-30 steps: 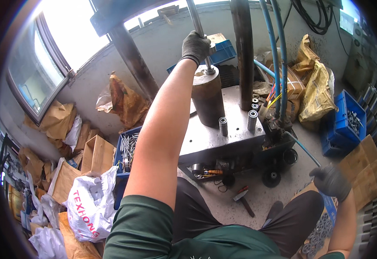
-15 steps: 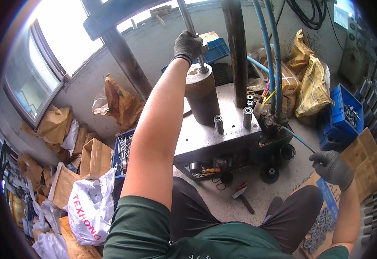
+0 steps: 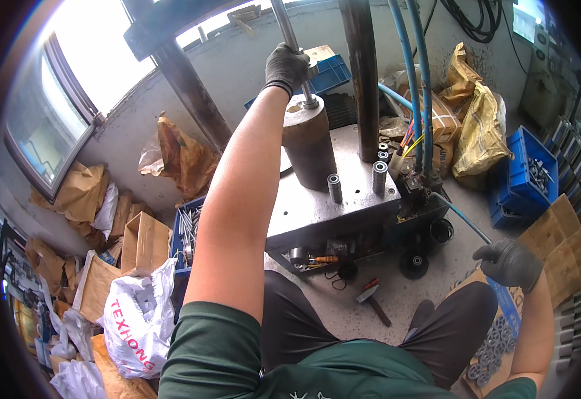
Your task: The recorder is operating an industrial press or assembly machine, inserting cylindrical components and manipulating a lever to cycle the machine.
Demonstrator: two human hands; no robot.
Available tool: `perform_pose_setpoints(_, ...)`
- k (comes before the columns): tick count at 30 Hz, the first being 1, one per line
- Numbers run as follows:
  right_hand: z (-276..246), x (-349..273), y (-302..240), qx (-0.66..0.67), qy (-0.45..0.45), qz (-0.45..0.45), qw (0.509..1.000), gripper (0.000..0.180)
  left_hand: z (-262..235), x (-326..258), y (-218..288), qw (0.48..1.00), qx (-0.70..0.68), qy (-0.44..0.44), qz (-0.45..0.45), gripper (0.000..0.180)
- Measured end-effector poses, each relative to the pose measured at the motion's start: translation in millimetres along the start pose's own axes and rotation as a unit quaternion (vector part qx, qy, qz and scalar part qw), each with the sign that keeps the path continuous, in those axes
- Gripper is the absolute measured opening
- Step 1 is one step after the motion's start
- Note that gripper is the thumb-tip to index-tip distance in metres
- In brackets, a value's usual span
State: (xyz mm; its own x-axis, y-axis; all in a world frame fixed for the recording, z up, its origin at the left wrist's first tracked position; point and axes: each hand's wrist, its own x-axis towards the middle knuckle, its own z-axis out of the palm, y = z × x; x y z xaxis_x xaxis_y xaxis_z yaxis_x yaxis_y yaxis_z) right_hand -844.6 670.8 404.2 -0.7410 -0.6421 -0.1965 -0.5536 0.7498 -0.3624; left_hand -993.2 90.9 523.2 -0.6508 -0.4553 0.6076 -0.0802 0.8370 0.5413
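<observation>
My left hand (image 3: 286, 67), in a grey glove, is wrapped round an upright metal rod (image 3: 284, 25). The rod's lower end stands on top of a thick steel cylinder (image 3: 310, 149), which sits on the flat metal table (image 3: 367, 207) of a press. Down at the right, my gloved right hand (image 3: 511, 264) is closed round the end of a thin lever (image 3: 462, 215) that slopes up to the press's side. Several short stacks of ring-shaped parts, one of them a ring stack (image 3: 379, 178), stand on the table right of the cylinder.
A hammer (image 3: 375, 307) lies on the floor between my legs. Blue bins (image 3: 533, 166) of metal parts stand at right, near cardboard with metal rings (image 3: 493, 352). Blue hoses (image 3: 425, 86) run beside a dark post (image 3: 361, 86). Bags, including a white bag (image 3: 137, 319), crowd the left.
My right hand and the lever's end have dropped slightly. My left hand keeps its place on the rod. The whole view has shifted a little.
</observation>
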Motion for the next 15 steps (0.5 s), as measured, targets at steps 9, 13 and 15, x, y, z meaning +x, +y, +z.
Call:
perform_pose_setpoints(9, -0.2, -0.8, 0.1, 0.032, 0.01, 0.019, 0.999, 0.033, 2.8, 2.4, -5.2, 0.999, 0.026, 0.004, 0.026, 0.047)
perform_pose_setpoints(13, 2.6, 1.5, 5.0, 0.055, 0.035, -0.001, 0.998, 0.032, 9.9, 11.7, -15.7, 1.0, 0.004, -0.002, 0.005, 0.047)
perform_pose_setpoints(15, 4.6, 0.5, 7.1, 0.095, 0.095, -0.006, 0.991, 0.032, 16.3, 19.4, -24.5, 0.999, 0.027, -0.005, 0.021, 0.046)
